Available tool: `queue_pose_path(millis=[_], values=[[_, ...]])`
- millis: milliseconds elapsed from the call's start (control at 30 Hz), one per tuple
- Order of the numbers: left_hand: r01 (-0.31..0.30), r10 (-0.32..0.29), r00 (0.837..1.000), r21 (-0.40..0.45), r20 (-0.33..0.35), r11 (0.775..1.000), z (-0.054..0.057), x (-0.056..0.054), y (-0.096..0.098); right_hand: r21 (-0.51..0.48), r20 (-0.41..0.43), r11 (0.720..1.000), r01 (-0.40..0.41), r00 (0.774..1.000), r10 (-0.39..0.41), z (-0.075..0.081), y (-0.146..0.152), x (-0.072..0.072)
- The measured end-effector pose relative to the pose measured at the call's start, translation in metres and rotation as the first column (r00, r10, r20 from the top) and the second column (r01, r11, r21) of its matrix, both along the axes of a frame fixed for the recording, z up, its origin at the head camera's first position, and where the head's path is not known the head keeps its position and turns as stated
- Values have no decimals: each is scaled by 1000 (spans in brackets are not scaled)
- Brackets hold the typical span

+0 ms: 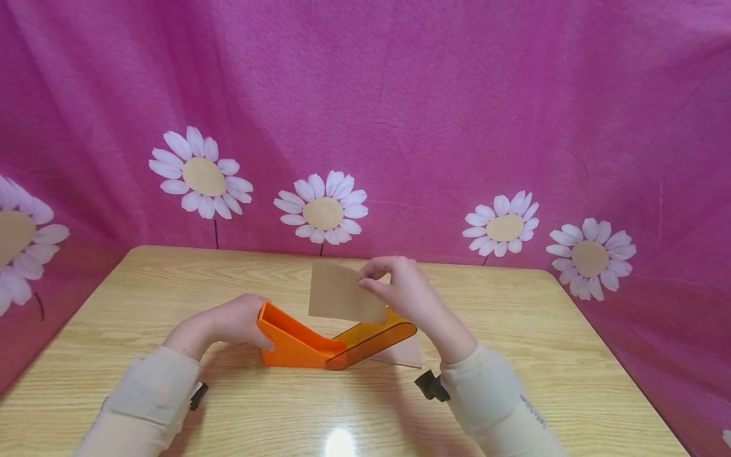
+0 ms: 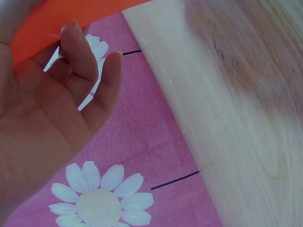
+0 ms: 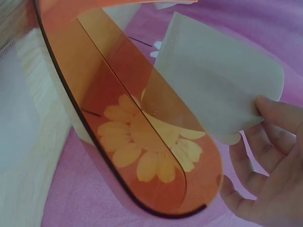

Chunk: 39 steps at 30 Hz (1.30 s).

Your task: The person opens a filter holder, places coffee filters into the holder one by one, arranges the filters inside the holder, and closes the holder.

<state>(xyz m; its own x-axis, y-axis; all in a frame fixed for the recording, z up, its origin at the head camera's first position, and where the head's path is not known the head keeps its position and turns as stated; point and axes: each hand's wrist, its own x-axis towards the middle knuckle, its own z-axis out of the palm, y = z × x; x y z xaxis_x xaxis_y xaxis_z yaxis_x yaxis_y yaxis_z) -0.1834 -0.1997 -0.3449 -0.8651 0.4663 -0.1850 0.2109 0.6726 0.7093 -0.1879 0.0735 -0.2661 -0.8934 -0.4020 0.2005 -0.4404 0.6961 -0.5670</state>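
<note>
My left hand [image 1: 237, 320] grips the tall left end of an orange coffee filter holder [image 1: 294, 349] standing on the table. Its see-through amber lid [image 1: 374, 339] is swung out, sloping up to the right. Between thumb and fingertips, my right hand [image 1: 414, 301] pinches a brown paper coffee filter [image 1: 339, 293] by one corner, raised above the lid. In the right wrist view, the filter [image 3: 222, 71] shows a crimped edge, and part of it shows through the lid [image 3: 128, 118]. In the left wrist view, the left hand's [image 2: 52, 99] lower fingers bend loosely below the orange holder [image 2: 71, 21].
More filter paper [image 1: 407, 352] lies on the wooden table [image 1: 274, 412], behind and under the lid's raised end. A pink cloth [image 1: 400, 127] printed with white daisies hangs behind the table and along its sides.
</note>
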Motion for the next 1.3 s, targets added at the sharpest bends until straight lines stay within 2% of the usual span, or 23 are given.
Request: queue_pose_path(millis=[200,333,533,700,1033,1300], values=[[-29,30,999,-16,16,999,-1,-2,10,15,7,1000,-1,1000,1,-6,-4,-2],[-27,27,1000,-19,16,999,-1,-4,17,5,-1,1000,-12,1000,12,-11,-7,-2],[-34,35,999,-17,30,999,0,-4,19,1,-26,1000,-26,999,26,-16,-11,-1],[-42,43,998,-29,40,999,1,-5,19,16,-36,1000,-6,999,6,-20,-16,0],[-23,24,999,-22,24,999,2,-4,19,52,-88,999,0,996,5,-31,-25,1],[29,-28,999,26,-21,999,-3,-6,19,90,-127,996,-8,992,19,-40,-30,2]])
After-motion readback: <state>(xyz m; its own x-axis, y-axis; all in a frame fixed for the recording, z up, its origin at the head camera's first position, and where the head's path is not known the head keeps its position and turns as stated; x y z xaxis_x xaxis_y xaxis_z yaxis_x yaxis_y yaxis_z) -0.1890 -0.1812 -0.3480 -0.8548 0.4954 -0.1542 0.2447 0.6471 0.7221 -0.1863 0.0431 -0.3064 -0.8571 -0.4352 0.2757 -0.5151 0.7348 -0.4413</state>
